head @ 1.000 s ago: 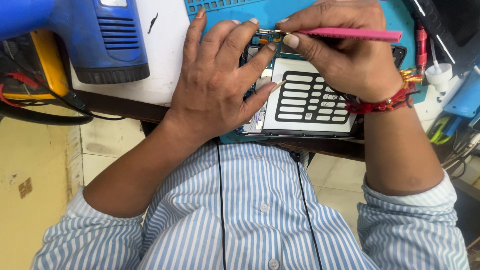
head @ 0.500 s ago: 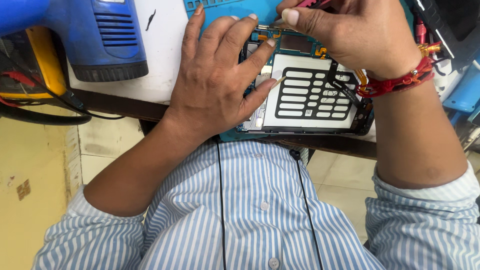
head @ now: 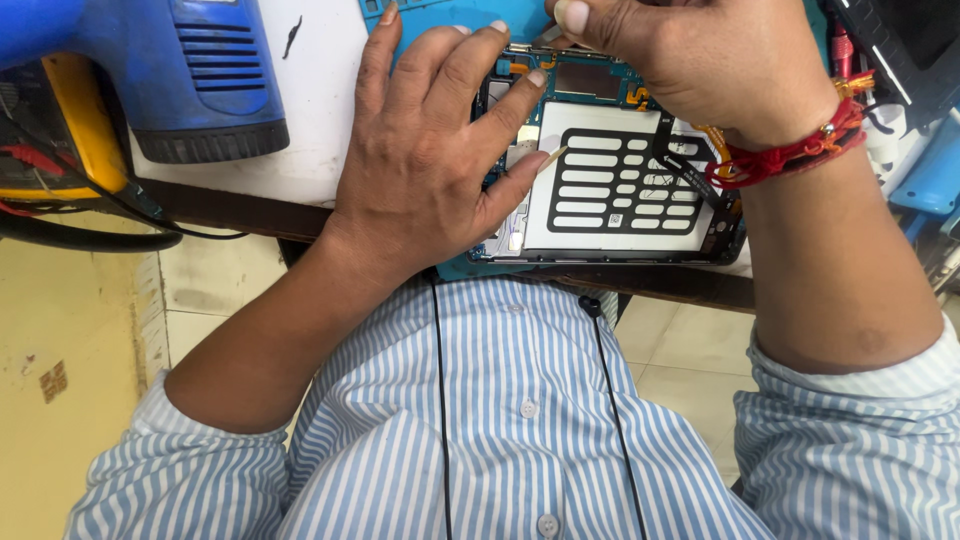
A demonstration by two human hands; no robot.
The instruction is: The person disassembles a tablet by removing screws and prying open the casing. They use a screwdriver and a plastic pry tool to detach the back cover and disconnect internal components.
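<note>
An opened flat device [head: 620, 180], with a white panel with black slots and a teal circuit board, lies on a teal mat [head: 520, 12] at the table's edge. My left hand [head: 430, 170] lies spread over its left side and presses it down, thumb on the white panel. My right hand [head: 690, 70] hovers over the device's top edge with fingers pinched together; only a small grey tip [head: 545, 35] of the thin tool in it shows. A red thread band [head: 790, 160] circles that wrist.
A big blue power tool [head: 200, 80] rests on the white tabletop [head: 310, 120] to the left, beside a yellow-and-black unit [head: 70, 130] with black cables. Blue and red tools [head: 930, 170] crowd the right edge. Below are my striped shirt and a tiled floor.
My right hand has moved up and to the right, and the pink tool handle has gone out of view. The left hand stays pressed on the device.
</note>
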